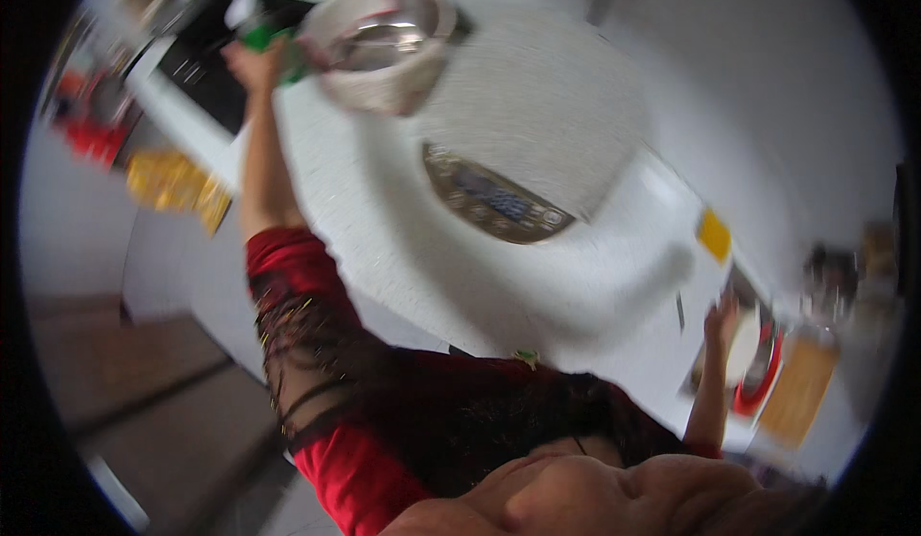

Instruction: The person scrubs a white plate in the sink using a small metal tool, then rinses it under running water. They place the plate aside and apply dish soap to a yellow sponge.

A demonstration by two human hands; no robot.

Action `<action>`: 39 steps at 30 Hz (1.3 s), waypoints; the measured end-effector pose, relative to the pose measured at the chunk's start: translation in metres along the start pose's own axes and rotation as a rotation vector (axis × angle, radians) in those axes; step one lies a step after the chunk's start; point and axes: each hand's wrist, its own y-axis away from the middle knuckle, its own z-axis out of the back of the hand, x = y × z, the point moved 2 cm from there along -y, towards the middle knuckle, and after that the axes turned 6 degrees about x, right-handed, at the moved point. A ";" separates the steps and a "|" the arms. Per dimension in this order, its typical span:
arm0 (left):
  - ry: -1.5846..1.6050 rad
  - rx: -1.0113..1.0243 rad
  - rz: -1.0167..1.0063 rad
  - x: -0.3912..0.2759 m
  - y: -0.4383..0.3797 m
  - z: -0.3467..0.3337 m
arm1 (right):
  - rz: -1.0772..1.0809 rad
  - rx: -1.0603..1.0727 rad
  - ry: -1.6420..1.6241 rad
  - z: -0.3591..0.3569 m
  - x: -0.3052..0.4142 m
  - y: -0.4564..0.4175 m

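Observation:
My left hand (pixel 255 65) is shut on a green bottle (pixel 290 61) with a white top, at the upper left. Just right of it is a metal bowl or pot (pixel 385 43) with a pale, pink-edged cloth around it. At the far right, my right hand (pixel 722 317) is beside a white round item (pixel 741 345), possibly a plate; blur hides whether it grips anything. Between the hands, a large pale appliance (pixel 532 97) with a dark control panel (pixel 496 201) stands on the white countertop (pixel 446 270).
A dark recess or hob (pixel 205 68) lies below the left hand. Yellow packaging (pixel 173 180) and red items (pixel 93 140) are at the left. A yellow piece (pixel 714 235), a red-rimmed container (pixel 759 378) and a wooden board (pixel 800 385) are at the right.

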 end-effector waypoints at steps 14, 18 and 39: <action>-0.016 -0.052 -0.107 0.099 -0.049 -0.035 | -0.292 0.110 -0.038 -0.035 0.012 -0.050; 0.263 -0.069 -0.220 0.019 0.046 -0.006 | -0.353 0.275 0.105 -0.031 0.026 -0.093; 0.502 0.357 0.034 -0.160 0.377 0.238 | 0.215 0.251 -0.343 -0.067 0.239 -0.054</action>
